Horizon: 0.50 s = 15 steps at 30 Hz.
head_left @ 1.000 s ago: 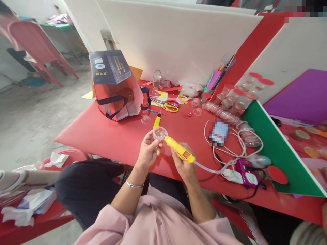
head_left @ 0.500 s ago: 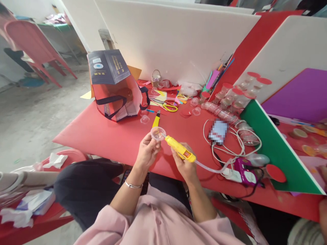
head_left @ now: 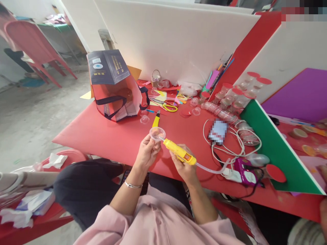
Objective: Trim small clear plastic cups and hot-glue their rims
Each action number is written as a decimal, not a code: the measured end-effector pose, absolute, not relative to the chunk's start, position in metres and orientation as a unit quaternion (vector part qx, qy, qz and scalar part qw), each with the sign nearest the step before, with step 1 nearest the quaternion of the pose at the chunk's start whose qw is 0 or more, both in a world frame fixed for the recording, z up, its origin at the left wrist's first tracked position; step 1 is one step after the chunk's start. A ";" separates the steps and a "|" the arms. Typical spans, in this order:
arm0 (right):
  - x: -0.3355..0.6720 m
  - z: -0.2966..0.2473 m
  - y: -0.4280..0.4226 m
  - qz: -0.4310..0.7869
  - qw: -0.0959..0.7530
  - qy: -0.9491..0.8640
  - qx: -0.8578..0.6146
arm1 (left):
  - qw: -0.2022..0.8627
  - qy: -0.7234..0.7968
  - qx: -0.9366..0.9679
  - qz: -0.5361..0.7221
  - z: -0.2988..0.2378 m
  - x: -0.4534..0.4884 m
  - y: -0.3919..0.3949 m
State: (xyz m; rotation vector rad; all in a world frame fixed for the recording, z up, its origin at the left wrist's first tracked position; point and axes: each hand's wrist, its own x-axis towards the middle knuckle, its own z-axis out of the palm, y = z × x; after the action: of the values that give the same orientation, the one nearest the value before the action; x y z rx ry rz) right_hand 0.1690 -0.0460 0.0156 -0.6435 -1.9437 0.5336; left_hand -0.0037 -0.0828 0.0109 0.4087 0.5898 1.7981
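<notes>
Between its thumb and fingers, my left hand (head_left: 148,149) pinches a small clear plastic cup (head_left: 154,132) above the table's near edge. My right hand (head_left: 184,165) is wrapped round a yellow glue gun (head_left: 178,150), whose metal nozzle points left into the cup's mouth. A clear glue stick (head_left: 211,168) trails from the back of the gun. Just beyond the cup lies a yellow utility knife (head_left: 156,120) on the red table (head_left: 122,139). Scissors with yellow handles (head_left: 170,107) rest farther back.
An open dark shopping bag (head_left: 108,69) stands at the table's left. On the right are stacked clear cups (head_left: 222,112), red-lidded containers (head_left: 237,92), a phone (head_left: 218,131) with white cables and a purple power strip (head_left: 245,172). A green board (head_left: 281,149) stands as a divider.
The glue gun has shifted slightly left and down, its nozzle now further inside the cup. The cup is tilted a little differently in my left hand.
</notes>
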 end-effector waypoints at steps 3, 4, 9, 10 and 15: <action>0.170 0.016 -0.046 0.216 0.500 -0.787 -0.291 | 0.578 0.255 0.175 0.755 0.011 -0.004 -0.083; 0.170 0.017 -0.046 0.219 0.498 -0.789 -0.287 | 0.577 0.256 0.174 0.756 0.011 -0.004 -0.083; 0.171 0.017 -0.046 0.224 0.482 -0.804 -0.266 | 0.565 0.263 0.175 0.762 0.010 -0.004 -0.083; 0.171 0.016 -0.046 0.220 0.488 -0.797 -0.280 | 0.567 0.264 0.177 0.760 0.010 -0.004 -0.083; 0.172 0.015 -0.047 0.237 0.479 -0.800 -0.272 | 0.570 0.268 0.170 0.758 0.010 -0.003 -0.083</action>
State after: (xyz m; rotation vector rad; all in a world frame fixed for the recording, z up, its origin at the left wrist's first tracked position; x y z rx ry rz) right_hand 0.1715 -0.0472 0.0151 -0.6642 -1.9532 0.5796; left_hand -0.0029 -0.0833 0.0099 0.3994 0.6287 1.7791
